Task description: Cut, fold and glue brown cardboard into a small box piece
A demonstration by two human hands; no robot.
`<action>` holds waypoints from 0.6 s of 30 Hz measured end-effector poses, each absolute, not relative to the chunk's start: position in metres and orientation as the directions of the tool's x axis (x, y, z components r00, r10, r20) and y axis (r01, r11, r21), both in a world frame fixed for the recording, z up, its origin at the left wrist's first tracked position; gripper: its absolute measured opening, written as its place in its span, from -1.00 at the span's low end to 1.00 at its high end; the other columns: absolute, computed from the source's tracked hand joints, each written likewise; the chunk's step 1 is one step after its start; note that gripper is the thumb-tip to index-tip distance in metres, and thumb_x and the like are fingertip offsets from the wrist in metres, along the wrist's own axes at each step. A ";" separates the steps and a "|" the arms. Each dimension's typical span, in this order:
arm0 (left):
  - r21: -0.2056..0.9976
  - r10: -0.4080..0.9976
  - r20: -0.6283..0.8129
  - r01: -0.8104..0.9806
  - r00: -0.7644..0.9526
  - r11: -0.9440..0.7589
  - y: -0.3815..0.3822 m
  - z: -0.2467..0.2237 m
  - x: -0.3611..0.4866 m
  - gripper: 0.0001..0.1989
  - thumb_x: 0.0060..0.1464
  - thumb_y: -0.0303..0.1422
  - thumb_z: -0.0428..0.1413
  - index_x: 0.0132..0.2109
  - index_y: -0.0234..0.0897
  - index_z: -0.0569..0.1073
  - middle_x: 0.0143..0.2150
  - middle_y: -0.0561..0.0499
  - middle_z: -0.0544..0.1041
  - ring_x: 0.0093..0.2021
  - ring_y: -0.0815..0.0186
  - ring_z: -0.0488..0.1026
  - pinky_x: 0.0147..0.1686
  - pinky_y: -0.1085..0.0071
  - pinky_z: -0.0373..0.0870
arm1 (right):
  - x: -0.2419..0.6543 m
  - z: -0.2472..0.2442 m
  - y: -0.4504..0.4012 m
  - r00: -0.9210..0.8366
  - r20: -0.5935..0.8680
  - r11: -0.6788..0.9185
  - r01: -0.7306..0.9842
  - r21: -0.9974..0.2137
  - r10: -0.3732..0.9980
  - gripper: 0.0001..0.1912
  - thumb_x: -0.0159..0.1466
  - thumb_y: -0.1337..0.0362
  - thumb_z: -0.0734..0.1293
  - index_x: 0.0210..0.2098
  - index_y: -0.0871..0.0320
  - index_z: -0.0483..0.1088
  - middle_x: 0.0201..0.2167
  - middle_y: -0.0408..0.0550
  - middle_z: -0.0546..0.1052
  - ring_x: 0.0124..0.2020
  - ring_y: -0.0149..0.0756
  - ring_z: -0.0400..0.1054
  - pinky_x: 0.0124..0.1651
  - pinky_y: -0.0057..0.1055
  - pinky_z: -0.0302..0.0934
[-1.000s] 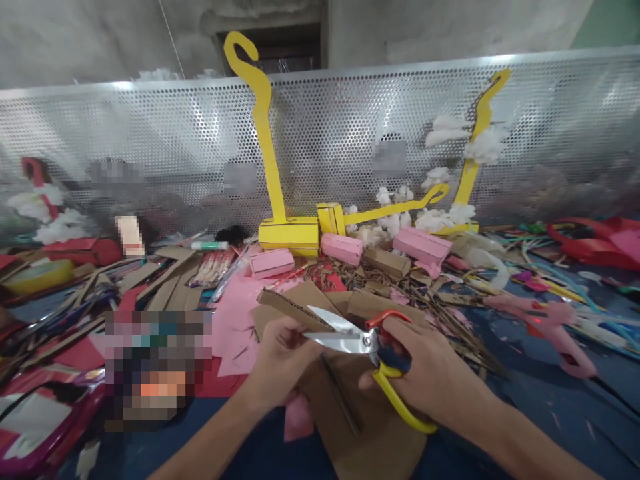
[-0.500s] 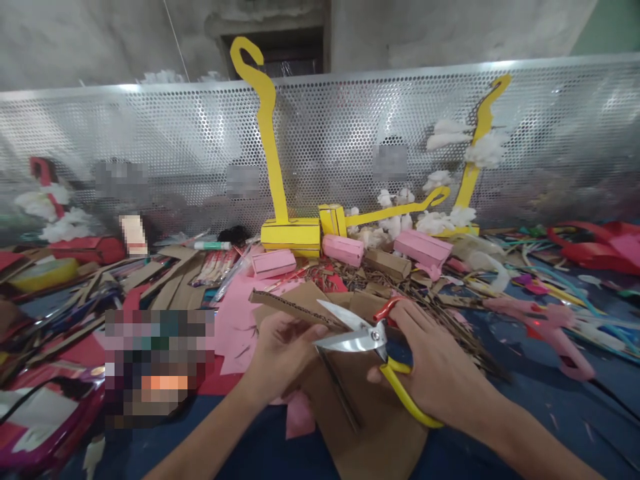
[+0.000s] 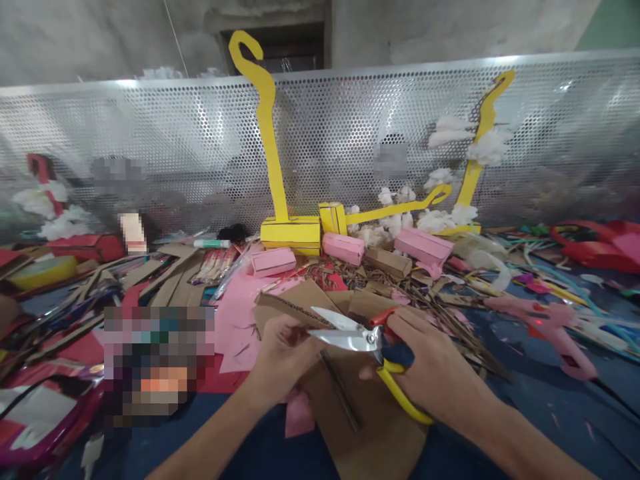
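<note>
1. Toward the counter's (image 3: 265, 440) near edge, the left hand (image 3: 280, 360) pinches a cardboard strip (image 3: 285, 305).
2. Beside it, the scissors' (image 3: 371, 339) blades gape less than half a second ago, suggesting a snip underway.
3. The right hand (image 3: 425, 360) grips their handles.

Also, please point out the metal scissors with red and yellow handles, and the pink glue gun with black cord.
Scissors (image 3: 373, 339): head view, on the pivot.
Glue gun (image 3: 556, 321): head view, on the pink body.

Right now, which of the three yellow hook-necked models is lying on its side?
The middle model: its hooked neck runs nearly level, whereas those of the left model and right model rise steeply.
</note>
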State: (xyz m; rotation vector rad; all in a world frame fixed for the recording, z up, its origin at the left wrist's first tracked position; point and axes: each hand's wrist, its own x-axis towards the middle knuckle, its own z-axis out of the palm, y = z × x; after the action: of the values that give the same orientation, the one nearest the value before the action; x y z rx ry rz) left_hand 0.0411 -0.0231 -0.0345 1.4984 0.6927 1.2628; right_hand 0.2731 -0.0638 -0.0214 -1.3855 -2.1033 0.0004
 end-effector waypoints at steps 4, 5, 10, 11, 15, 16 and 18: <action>0.919 0.859 0.385 -0.223 0.336 -0.325 -0.023 -0.037 0.043 -0.79 0.13 -0.27 0.29 -0.17 -0.33 0.66 -0.16 -0.15 0.69 -0.16 0.11 0.62 -0.14 0.30 0.53 | 0.278 -0.026 -0.060 -0.265 0.494 0.452 0.838 -0.307 0.828 -0.63 0.22 0.14 0.48 -0.47 0.05 0.19 -0.47 -0.15 0.39 -0.44 -0.24 0.31 -0.36 -0.34 0.14; 0.916 0.859 0.390 -0.237 0.333 -0.324 -0.023 -0.037 0.044 -0.80 0.13 -0.29 0.29 -0.15 -0.32 0.66 -0.15 -0.15 0.69 -0.15 0.12 0.62 -0.12 0.29 0.53 | 0.278 -0.025 -0.059 -0.254 0.486 0.436 0.845 -0.310 0.837 -0.63 0.22 0.16 0.47 -0.48 0.04 0.18 -0.48 -0.16 0.38 -0.44 -0.24 0.30 -0.37 -0.34 0.14; 0.919 0.900 0.355 -0.274 0.254 -0.285 -0.022 -0.036 0.044 -0.82 0.09 -0.29 0.32 -0.20 -0.30 0.65 -0.20 -0.11 0.69 -0.21 0.16 0.62 -0.16 0.31 0.55 | 0.277 -0.016 -0.061 -0.233 0.483 0.408 0.863 -0.297 0.844 -0.62 0.16 0.08 0.52 -0.23 0.09 0.30 -0.21 0.02 0.47 -0.14 -0.02 0.37 -0.10 -0.17 0.25; 0.920 0.906 0.350 -0.269 0.237 -0.285 -0.021 -0.035 0.044 -0.82 0.08 -0.28 0.33 -0.22 -0.30 0.65 -0.22 -0.10 0.70 -0.23 0.17 0.62 -0.18 0.32 0.55 | 0.276 -0.015 -0.062 -0.242 0.482 0.415 0.861 -0.294 0.842 -0.58 0.16 0.08 0.52 -0.17 0.10 0.30 -0.16 0.05 0.47 -0.11 0.02 0.36 -0.06 -0.14 0.25; 0.926 0.918 0.343 -0.234 0.198 -0.296 -0.020 -0.033 0.042 -0.79 0.10 -0.26 0.32 -0.19 -0.31 0.64 -0.17 -0.11 0.70 -0.17 0.16 0.62 -0.14 0.33 0.53 | 0.276 -0.015 -0.064 -0.241 0.462 0.421 0.842 -0.337 0.853 -0.61 0.21 0.10 0.48 -0.14 0.09 0.27 -0.12 0.06 0.44 -0.08 0.01 0.34 -0.05 -0.14 0.23; 0.929 0.922 0.341 -0.212 0.181 -0.302 -0.020 -0.032 0.041 -0.79 0.11 -0.25 0.31 -0.18 -0.31 0.64 -0.19 -0.10 0.70 -0.19 0.18 0.61 -0.16 0.37 0.53 | 0.276 -0.016 -0.064 -0.233 0.460 0.419 0.834 -0.359 0.857 -0.64 0.24 0.09 0.46 -0.16 0.09 0.26 -0.13 0.04 0.43 -0.08 0.00 0.33 -0.06 -0.16 0.23; 0.937 0.931 0.337 -0.149 0.140 -0.316 -0.019 -0.030 0.039 -0.78 0.15 -0.21 0.27 -0.28 -0.31 0.63 -0.38 -0.02 0.66 -0.35 0.29 0.57 -0.29 0.45 0.49 | 0.277 -0.016 -0.063 -0.203 0.453 0.406 0.816 -0.411 0.868 -0.70 0.29 0.07 0.41 -0.22 0.07 0.24 -0.18 0.01 0.41 -0.13 -0.05 0.32 -0.13 -0.22 0.22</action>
State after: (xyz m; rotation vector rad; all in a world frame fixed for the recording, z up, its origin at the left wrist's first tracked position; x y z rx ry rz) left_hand 0.0390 -0.0190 -0.0299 1.4242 0.8179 1.3755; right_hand 0.2770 -0.0633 -0.0162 -1.4284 -2.0347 0.1059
